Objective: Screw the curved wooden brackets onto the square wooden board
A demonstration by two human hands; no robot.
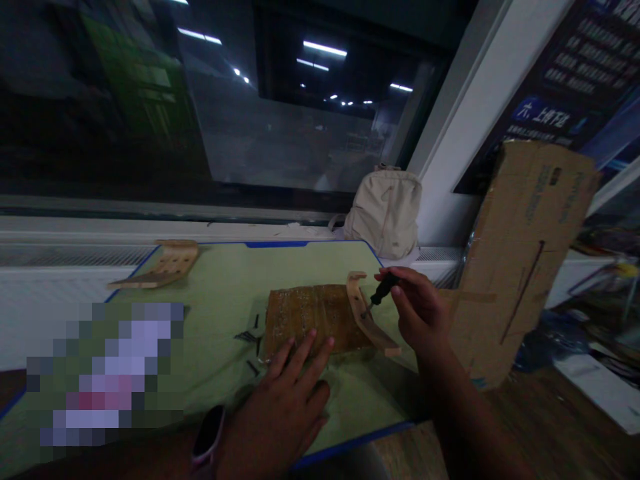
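My left hand (287, 393) lies flat with its fingers spread on the near edge of a brown wooden panel (310, 317) that rests on a green mat (220, 287). My right hand (417, 310) is closed round a small black screwdriver (383, 290), whose tip points down at a curved wooden piece (367, 317) standing along the panel's right edge. Several dark screws (250, 340) lie on the mat just left of the panel. A dark watch (207, 433) sits on my left wrist.
Another curved wooden part (163, 263) lies at the mat's far left corner. A beige backpack (385, 210) leans by the window behind the mat. A tall cardboard box (520, 260) stands to the right. A blurred patch covers the near left.
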